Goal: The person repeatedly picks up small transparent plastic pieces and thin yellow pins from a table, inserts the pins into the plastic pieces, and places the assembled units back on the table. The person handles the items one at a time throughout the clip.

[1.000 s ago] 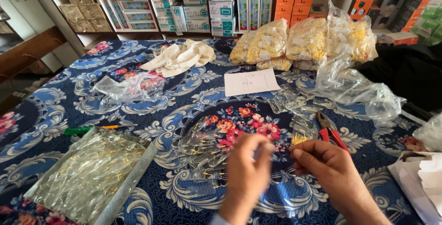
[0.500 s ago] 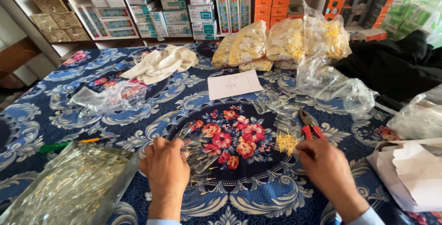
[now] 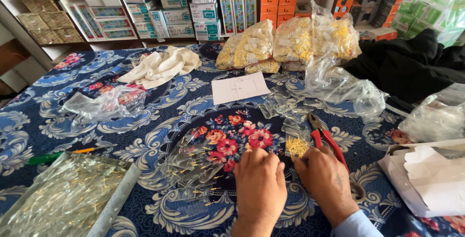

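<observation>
Bare hands; right wrist apparently light-blue sleeve (image 3: 356, 225).

Both hands lie palm-down, side by side, on the blue floral cloth (image 3: 145, 120) at six o'clock. The left hand (image 3: 260, 183) rests just right of small clear packets with gold pins (image 3: 193, 169); the right hand (image 3: 325, 181) has its fingertips near a little heap of gold pins (image 3: 296, 146) at its eleven o'clock. Red-handled pliers (image 3: 327, 140) lie touching its outer edge. A white paper slip (image 3: 240, 87) sits at twelve o'clock.

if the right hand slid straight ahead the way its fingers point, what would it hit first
Probably the small pile of thin gold pins, just ahead of the right hand; the red-handled pliers lie slightly to the side. Depth is unclear.
</observation>
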